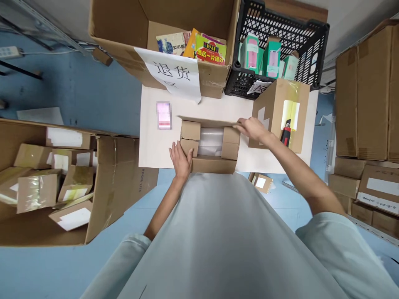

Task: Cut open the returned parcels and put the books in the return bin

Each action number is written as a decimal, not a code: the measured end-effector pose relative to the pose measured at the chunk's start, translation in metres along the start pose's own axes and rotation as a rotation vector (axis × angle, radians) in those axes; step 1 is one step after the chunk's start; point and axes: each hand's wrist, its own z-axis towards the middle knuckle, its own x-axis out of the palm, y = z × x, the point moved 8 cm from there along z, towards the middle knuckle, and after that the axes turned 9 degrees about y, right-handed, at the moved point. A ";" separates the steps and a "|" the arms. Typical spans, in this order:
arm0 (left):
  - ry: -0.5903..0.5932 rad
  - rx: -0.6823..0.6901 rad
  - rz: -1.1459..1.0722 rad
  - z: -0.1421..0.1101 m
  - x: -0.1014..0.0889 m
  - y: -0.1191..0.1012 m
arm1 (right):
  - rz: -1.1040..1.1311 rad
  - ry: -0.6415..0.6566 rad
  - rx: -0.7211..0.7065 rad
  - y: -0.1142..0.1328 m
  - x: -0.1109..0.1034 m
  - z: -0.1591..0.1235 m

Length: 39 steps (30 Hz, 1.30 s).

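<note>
A small cardboard box (211,165) rests at the near edge of the white table, its top flaps folded out. Inside lies something wrapped in clear plastic (211,139); what it is I cannot make out. My left hand (181,160) grips the box's near left corner, thumb toward the front flap and fingers along the side. With fingers and thumb, my right hand (253,128) pinches the right end of the far flap. A red and black utility knife (286,133) lies on a taller taped carton (264,99) to the right of that hand.
Behind stand a large carton (124,52) holding colourful booklets (209,49) and a black crate (243,81) with green boxes (272,58). A blurred pink item (163,115) lies on the table (149,145). A big carton (109,182) of parcels stands left; stacked cartons (364,95) stand right.
</note>
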 end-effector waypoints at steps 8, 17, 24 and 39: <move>0.048 0.001 0.054 0.001 -0.005 -0.007 | 0.475 -0.347 0.305 -0.037 0.021 0.020; 0.264 0.307 0.154 0.032 0.012 -0.081 | 0.001 -0.401 0.021 0.056 0.014 0.000; 0.332 0.421 0.146 0.044 0.004 -0.108 | -0.241 -0.032 -0.308 0.132 0.083 -0.013; 0.089 0.287 0.225 0.043 -0.120 -0.050 | 0.004 -0.236 0.036 0.020 0.075 -0.121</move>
